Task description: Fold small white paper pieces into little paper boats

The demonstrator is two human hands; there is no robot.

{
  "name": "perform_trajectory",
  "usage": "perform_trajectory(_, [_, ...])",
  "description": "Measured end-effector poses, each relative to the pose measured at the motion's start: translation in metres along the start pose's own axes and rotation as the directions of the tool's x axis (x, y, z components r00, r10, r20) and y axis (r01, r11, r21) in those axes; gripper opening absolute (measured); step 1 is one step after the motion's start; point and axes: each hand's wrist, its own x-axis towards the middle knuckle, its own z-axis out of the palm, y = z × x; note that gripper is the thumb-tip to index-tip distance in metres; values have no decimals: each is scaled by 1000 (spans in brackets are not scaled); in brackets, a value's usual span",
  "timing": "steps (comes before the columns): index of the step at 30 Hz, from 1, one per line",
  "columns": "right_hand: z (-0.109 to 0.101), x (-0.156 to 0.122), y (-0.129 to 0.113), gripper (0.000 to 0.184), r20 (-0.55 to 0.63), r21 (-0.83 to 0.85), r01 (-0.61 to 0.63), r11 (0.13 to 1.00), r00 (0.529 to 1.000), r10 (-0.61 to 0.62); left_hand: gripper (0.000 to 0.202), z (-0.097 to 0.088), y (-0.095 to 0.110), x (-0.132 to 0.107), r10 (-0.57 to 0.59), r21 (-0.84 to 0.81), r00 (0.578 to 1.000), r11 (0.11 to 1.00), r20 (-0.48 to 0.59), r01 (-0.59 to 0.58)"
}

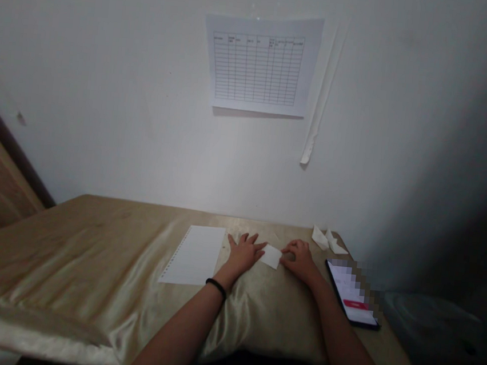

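A small white square of paper (271, 256) lies on the satin-covered table between my hands. My left hand (244, 252) rests with its fingers spread, the fingertips at the paper's left edge. At the opposite edge, my right hand (300, 260) has its fingers curled, with thumb and forefinger pinching the paper's right corner. Left of my left hand lies a larger white sheet (195, 255) with punched holes along one side. A folded paper boat (328, 240) stands beyond my right hand, near the table's far right corner.
To the right of my right forearm lies a tablet (353, 296) with a lit screen. The gold satin cloth (102, 261) is wrinkled at the left and front. Behind the table rises a white wall (147, 110) bearing a printed table sheet (261, 64) and a hanging paper strip (323, 92).
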Motion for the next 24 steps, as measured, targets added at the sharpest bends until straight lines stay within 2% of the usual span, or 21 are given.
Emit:
perform_trajectory(3, [0,0,-1,6,-26,27,39,999,999,-38,37,1,1,1,0,3,997,1000,-81,0])
perform_trajectory(5, [0,0,-1,6,-33,40,65,997,997,-63,31,1,1,2,4,-8,994,1000,-113,-5])
perform_trajectory(17, [-1,-1,4,7,-64,132,78,988,996,-70,29,-1,1,2,-37,-77,999,996,-27,35])
perform_trajectory(24, [8,9,3,5,-71,62,53,997,996,-49,31,-2,-1,1,-41,-84,999,996,1,41])
